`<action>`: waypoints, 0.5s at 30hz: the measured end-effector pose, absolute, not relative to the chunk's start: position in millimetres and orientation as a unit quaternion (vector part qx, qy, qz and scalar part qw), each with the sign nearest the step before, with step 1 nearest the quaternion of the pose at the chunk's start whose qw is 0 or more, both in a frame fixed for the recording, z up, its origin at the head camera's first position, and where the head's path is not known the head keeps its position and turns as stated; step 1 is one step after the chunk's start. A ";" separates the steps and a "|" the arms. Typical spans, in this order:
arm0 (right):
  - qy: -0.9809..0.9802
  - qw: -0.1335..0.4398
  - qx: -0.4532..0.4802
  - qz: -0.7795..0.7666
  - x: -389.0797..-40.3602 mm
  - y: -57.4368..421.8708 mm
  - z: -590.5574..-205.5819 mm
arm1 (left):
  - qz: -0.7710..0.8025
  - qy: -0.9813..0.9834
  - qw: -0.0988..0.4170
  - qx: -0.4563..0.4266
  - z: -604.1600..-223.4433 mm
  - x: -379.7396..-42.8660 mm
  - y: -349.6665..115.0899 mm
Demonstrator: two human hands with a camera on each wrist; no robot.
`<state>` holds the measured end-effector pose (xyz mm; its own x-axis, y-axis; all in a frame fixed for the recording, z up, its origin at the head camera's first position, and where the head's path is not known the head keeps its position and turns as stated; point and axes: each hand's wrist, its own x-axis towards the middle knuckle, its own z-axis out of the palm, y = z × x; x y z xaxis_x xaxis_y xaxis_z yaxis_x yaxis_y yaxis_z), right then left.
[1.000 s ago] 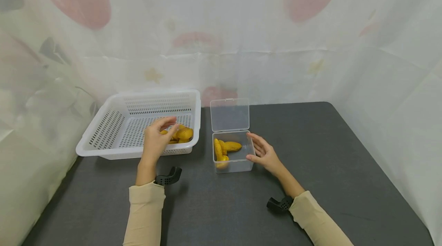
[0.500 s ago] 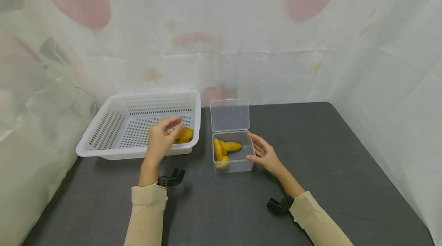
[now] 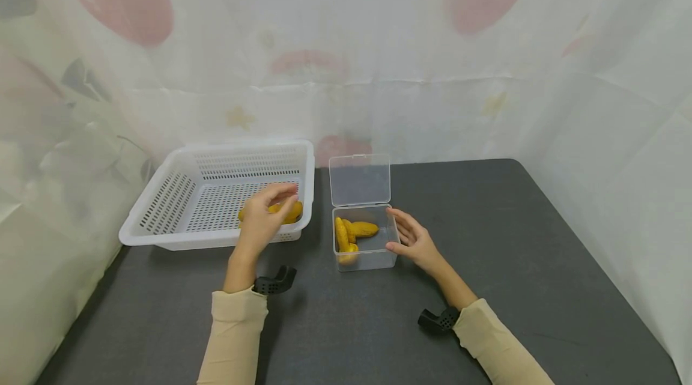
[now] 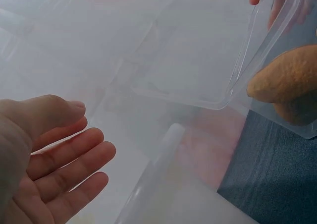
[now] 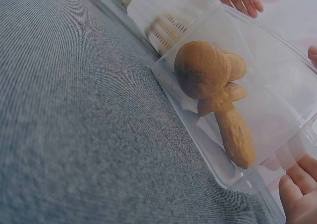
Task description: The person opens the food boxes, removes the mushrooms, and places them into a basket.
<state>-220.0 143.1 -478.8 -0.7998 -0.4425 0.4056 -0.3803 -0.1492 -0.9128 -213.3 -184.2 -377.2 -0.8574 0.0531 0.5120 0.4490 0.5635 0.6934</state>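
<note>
My left hand hovers over the front right part of a white slotted basket, above several yellow fruit-like pieces. Its fingers are loosely bent and a gap shows between thumb and fingertips; the left wrist view shows nothing in the hand. My right hand holds the right wall of a clear plastic box, with thumb and index finger at the rim. Inside the box lie several yellow pieces, one of them oblong. The box's lid stands raised at the back.
Both containers sit on a dark grey table, the basket left of the box with a narrow gap between. A pale printed curtain hangs behind the table and along both sides. Each wrist wears a black camera mount.
My left hand has moved a little to the right over the basket, uncovering yellow pieces to its left. The right hand and the box have stayed in place.
</note>
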 end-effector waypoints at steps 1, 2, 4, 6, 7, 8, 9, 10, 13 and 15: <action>0.652 0.025 -0.313 -0.690 -219.8 143.2 -478.4 | -0.447 -0.854 0.220 -0.151 -377.2 -213.1 -183.2; 0.653 0.026 -0.312 -0.690 -219.8 143.4 -478.7 | -0.451 -0.853 0.215 -0.152 -377.1 -212.8 -182.1; 0.653 0.028 -0.311 -0.690 -219.7 143.4 -478.7 | -0.455 -0.854 0.202 -0.153 -376.6 -211.9 -180.0; 0.654 0.029 -0.310 -0.690 -219.5 143.2 -478.7 | -0.457 -0.854 0.193 -0.156 -376.1 -210.8 -177.6; 0.653 0.029 -0.310 -0.690 -219.6 143.2 -478.8 | -0.458 -0.854 0.188 -0.158 -375.9 -210.4 -176.4; 0.653 0.028 -0.311 -0.690 -219.7 143.1 -478.9 | -0.459 -0.855 0.182 -0.159 -375.5 -209.9 -175.1; 0.653 0.028 -0.311 -0.690 -219.6 142.8 -478.6 | -0.459 -0.855 0.178 -0.160 -375.3 -209.5 -174.0; 0.653 0.027 -0.312 -0.690 -219.6 142.8 -478.6 | -0.458 -0.856 0.177 -0.164 -375.2 -209.5 -172.8; 0.653 0.029 -0.309 -0.691 -219.5 143.0 -478.5 | -0.453 -0.857 0.174 -0.174 -375.8 -210.0 -168.9; 0.654 0.032 -0.306 -0.691 -219.5 143.4 -478.9 | -0.448 -0.859 0.170 -0.181 -376.8 -210.5 -166.4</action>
<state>-219.5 143.4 -478.9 -0.8103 -0.4443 0.3820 -0.3572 -0.1421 -0.9231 -210.5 -166.4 -376.8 -0.8766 0.1595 0.4540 0.4636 0.5323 0.7083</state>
